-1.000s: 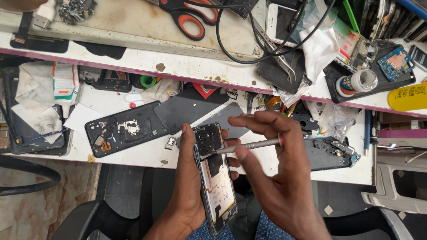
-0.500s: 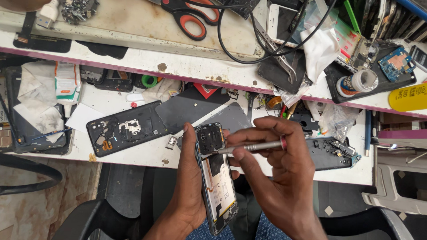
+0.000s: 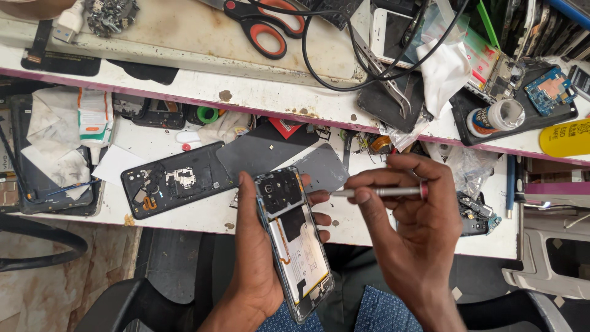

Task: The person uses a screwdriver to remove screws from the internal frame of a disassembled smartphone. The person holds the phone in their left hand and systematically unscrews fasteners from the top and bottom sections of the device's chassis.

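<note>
My left hand (image 3: 253, 264) grips an opened phone (image 3: 294, 243) with its back cover off, so the black inner plate and the battery show. My right hand (image 3: 410, 227) pinches a slim silver screwdriver (image 3: 381, 192) with a red end. The tool lies level and its tip points left, just right of the phone's upper edge and a little apart from it. Both hands hover over the front edge of the white workbench (image 3: 203, 215).
A black phone back shell (image 3: 175, 183) and two grey flat covers (image 3: 264, 157) lie on the bench behind the phone. Orange-handled scissors (image 3: 264, 24), black cables (image 3: 344, 67), tweezers, circuit boards (image 3: 553, 89) and a yellow tube sit on the upper shelf. A chair (image 3: 123, 301) stands below left.
The screwdriver tip has drawn back to the right, off the phone's upper part. My left hand and the phone have stayed nearly still.
</note>
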